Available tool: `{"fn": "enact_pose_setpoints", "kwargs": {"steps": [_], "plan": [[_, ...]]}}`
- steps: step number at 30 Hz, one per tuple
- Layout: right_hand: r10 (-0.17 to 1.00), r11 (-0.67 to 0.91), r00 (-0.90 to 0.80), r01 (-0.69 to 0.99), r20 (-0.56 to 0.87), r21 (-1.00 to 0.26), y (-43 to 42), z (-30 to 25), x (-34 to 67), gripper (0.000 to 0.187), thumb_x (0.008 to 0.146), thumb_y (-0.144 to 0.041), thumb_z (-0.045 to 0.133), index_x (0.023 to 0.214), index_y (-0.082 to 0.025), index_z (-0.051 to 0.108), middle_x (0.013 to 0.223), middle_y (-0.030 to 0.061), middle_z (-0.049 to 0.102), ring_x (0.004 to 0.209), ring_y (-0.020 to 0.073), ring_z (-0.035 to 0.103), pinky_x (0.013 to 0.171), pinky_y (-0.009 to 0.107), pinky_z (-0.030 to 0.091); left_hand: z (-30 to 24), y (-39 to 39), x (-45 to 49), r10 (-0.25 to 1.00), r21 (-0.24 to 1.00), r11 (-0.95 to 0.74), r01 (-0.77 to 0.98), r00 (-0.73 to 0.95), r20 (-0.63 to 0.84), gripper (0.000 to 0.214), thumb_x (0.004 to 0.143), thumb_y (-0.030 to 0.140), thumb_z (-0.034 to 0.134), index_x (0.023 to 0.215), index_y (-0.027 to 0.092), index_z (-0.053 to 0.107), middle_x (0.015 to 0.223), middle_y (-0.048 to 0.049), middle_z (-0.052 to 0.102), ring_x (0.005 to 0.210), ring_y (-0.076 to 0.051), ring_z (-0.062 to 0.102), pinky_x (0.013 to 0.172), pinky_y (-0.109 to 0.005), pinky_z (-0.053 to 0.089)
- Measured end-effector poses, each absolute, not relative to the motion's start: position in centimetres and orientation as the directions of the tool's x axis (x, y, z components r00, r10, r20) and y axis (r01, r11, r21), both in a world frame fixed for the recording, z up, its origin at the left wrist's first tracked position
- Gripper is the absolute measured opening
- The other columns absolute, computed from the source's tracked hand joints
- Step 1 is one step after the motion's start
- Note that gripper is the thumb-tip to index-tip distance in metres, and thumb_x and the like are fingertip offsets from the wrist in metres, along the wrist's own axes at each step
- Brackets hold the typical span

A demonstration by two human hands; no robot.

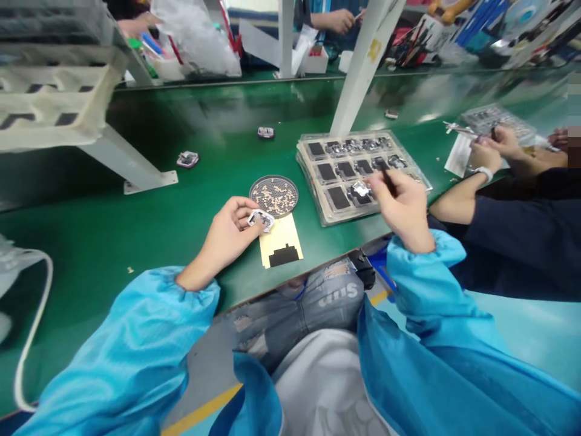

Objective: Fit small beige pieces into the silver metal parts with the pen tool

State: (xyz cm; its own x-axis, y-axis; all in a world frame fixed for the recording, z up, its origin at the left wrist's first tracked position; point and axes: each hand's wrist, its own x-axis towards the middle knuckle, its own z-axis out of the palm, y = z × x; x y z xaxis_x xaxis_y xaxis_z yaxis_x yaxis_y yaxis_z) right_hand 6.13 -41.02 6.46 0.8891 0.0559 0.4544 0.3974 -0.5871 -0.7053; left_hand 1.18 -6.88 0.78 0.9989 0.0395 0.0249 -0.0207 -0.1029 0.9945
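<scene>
My left hand (233, 227) pinches a small silver-and-white device housing (261, 220) between thumb and fingers, just in front of a round dish (275, 195) of tiny copper-coloured parts. Under and beside it lies a yellow paper (281, 239) with a black stepped shape on its lower part. My right hand (403, 203) is closed around a slim black tool (389, 180), perhaps tweezers, over the right side of a clear compartment tray (323, 209). A shiny silver part (361, 189) shows in the tray by my right fingertips; whether they touch it I cannot tell. Dark squares and silver parts fill the compartments.
Two small housings (187, 159) (265, 132) lie on the green bench (154, 236). A white post (358, 72) rises behind the tray, and a rack foot (149, 181) stands at left. At right, a co-worker's hands (492, 151) hold metal tweezers near another tray (499, 121).
</scene>
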Motion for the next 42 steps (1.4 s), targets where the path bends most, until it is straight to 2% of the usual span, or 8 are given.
{"fn": "enact_pose_setpoints", "kwargs": {"steps": [5,13,20,23,26,31,36,42], "plan": [[0.148,-0.908,0.961,0.226,0.235,-0.352,-42.8,7.6,9.7,0.027,0.088,-0.039,0.075,0.107,-0.021,0.08,0.073,0.0025,0.066,0.067,0.0198,0.059,0.065,0.032,0.039,1.2,-6.9,1.2,-0.001,0.983,-0.185,0.007,1.0,-0.007,0.042,0.079,0.033,0.086,0.114,0.018,0.068,0.091,-0.0042,0.077,0.074,-0.015,0.072,0.062,-0.022,0.055],[0.207,-0.949,0.978,0.208,0.03,-0.235,-42.4,9.3,10.3,0.022,0.08,-0.04,0.081,0.092,-0.022,0.076,0.08,0.0039,0.072,0.071,0.0219,0.063,0.065,0.033,0.04,2.3,-7.5,0.8,-0.001,0.991,-0.099,0.088,0.996,-0.088,0.031,0.077,0.036,0.087,0.095,0.015,0.074,0.082,-0.0059,0.075,0.06,-0.013,0.066,0.048,-0.021,0.045],[0.159,-0.874,0.964,0.238,0.212,-0.424,-41.3,9.9,9.0,0.023,0.08,-0.041,0.082,0.085,-0.023,0.069,0.078,0.0047,0.072,0.068,0.024,0.064,0.062,0.035,0.043,2.3,-7.6,0.7,-0.011,0.997,-0.005,0.078,0.997,-0.078,0.03,0.084,0.043,0.08,0.093,0.015,0.076,0.074,-0.0046,0.072,0.055,-0.01,0.057,0.045,-0.02,0.037],[0.16,-0.611,0.946,0.32,0.283,-0.724,-37.4,9.4,6.1,0.025,0.078,-0.041,0.085,0.087,-0.022,0.07,0.084,0.0049,0.076,0.075,0.0237,0.069,0.064,0.035,0.052,2.2,-7.3,0.7,0.018,0.999,0.038,0.034,0.999,-0.035,0.039,0.093,0.051,0.069,0.098,0.015,0.079,0.074,-0.0061,0.072,0.057,-0.012,0.059,0.047,-0.022,0.038],[0.345,-0.298,0.917,0.311,0.202,-0.903,-32.5,7.5,3.8,0.027,0.077,-0.043,0.088,0.087,-0.022,0.075,0.084,0.0044,0.078,0.076,0.0222,0.072,0.068,0.035,0.058,2.4,-7.0,0.7,0.089,0.991,0.134,-0.028,0.996,0.016,0.039,0.093,0.051,0.067,0.103,0.015,0.079,0.082,-0.0081,0.075,0.064,-0.015,0.067,0.048,-0.023,0.04],[0.486,-0.081,0.842,0.313,0.237,-0.946,-27.1,3.9,4.0,0.029,0.088,-0.049,0.079,0.099,-0.023,0.082,0.1,0.0041,0.079,0.09,0.0214,0.072,0.081,0.035,0.058,2.7,-6.7,0.9,0.158,0.984,0.158,-0.078,0.986,0.053,0.037,0.092,0.049,0.068,0.101,0.015,0.08,0.088,-0.0088,0.075,0.071,-0.017,0.068,0.052,-0.025,0.044],[0.429,-0.185,0.902,0.145,0.053,-0.972,-26.3,2.2,5.2,0.045,0.076,-0.062,0.086,0.077,-0.017,0.08,0.072,0.0028,0.072,0.065,0.016,0.06,0.059,0.028,0.045,2.1,-6.7,0.6,0.145,0.992,0.088,-0.094,0.986,0.081,0.039,0.094,0.051,0.066,0.107,0.018,0.082,0.101,-0.009,0.077,0.073,-0.015,0.062,0.058,-0.027,0.047],[0.375,-0.165,0.926,0.112,0.043,-0.98,-26.6,1.7,5.0,0.044,0.08,-0.06,0.083,0.074,-0.017,0.077,0.069,0.0016,0.069,0.064,0.0139,0.056,0.059,0.027,0.041,2.1,-7.3,-0.1,0.13,0.992,0.0,-0.126,0.984,0.125,0.037,0.094,0.047,0.067,0.116,0.021,0.082,0.097,-0.0063,0.078,0.069,-0.015,0.061,0.067,-0.03,0.051]]}}
